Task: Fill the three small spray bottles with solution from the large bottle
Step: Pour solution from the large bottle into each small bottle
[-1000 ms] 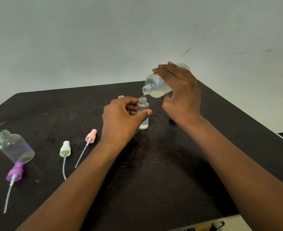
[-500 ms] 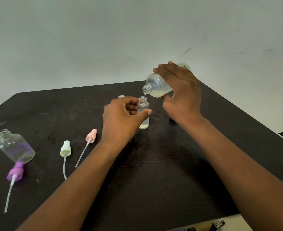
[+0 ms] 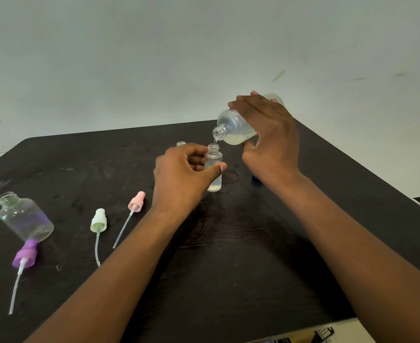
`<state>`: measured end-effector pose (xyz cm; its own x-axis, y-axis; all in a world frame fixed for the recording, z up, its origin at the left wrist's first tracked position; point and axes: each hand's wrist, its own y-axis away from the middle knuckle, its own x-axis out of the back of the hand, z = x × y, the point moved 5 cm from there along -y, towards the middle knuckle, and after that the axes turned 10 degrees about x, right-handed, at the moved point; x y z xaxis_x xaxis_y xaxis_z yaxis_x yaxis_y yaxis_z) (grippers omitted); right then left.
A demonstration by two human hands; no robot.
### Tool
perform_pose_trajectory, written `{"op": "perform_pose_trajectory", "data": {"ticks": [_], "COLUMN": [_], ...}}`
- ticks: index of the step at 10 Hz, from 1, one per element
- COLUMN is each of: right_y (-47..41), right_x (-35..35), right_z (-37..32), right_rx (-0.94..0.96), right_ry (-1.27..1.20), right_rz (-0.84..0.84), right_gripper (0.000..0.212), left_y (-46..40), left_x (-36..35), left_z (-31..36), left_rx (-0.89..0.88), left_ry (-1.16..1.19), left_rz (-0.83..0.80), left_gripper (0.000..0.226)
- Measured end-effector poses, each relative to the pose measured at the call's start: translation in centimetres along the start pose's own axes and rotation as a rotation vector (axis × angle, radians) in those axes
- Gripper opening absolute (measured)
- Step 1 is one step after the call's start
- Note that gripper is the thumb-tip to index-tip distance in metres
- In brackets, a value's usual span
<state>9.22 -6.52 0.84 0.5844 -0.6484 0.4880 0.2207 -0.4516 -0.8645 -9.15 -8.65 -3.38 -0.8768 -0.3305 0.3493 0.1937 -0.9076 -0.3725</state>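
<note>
Solution trickles from the tilted large bottle (image 3: 233,131), its open mouth just above the neck of the small spray bottle (image 3: 214,169) that stands upright on the dark table (image 3: 228,268). Right hand (image 3: 268,139) wraps over the large bottle from above, fingers and thumb curled round its body. Left hand (image 3: 181,177) steadies the small spray bottle, thumb and fingers pinching its sides. Just behind the small spray bottle, left of it, the rim of a second small bottle (image 3: 181,144) peeks over the left hand. Far to its left stands an open clear bottle (image 3: 24,219), with a purple sprayer (image 3: 24,254), a pale green sprayer (image 3: 98,221) and a pink sprayer (image 3: 136,201) lying between.
</note>
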Motion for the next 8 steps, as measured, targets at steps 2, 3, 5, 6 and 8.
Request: {"op": "perform_pose_trajectory", "data": {"ticks": [2,3,5,6,8], "right_y": [0.07,0.05,0.05,0.03,0.02], "right_x": [-0.05,-0.09,-0.16,-0.11,-0.06], "right_z": [0.02,-0.02,-0.05,-0.03,-0.04], "right_rx": [-0.006,-0.006,-0.001,0.001,0.004], "right_ry": [-0.004,-0.003,0.004,0.005,0.006], "right_rz": [-0.008,-0.008,-0.01,-0.004,0.005], "right_gripper": [0.073,0.073,0.073,0.073,0.073], "left_y": [0.13,0.16,0.07,0.01,0.06], "left_x": [0.04,0.05,0.07,0.01,0.07], "left_z": [0.16,0.23,0.07,-0.02,0.11], "left_rx": [-0.004,-0.009,-0.01,-0.009,-0.021], "left_ry": [0.004,0.001,-0.005,0.002,0.0], "left_rz": [-0.004,-0.005,-0.005,-0.004,-0.006], "left_gripper": [0.027,0.029,0.027,0.028,0.029]}}
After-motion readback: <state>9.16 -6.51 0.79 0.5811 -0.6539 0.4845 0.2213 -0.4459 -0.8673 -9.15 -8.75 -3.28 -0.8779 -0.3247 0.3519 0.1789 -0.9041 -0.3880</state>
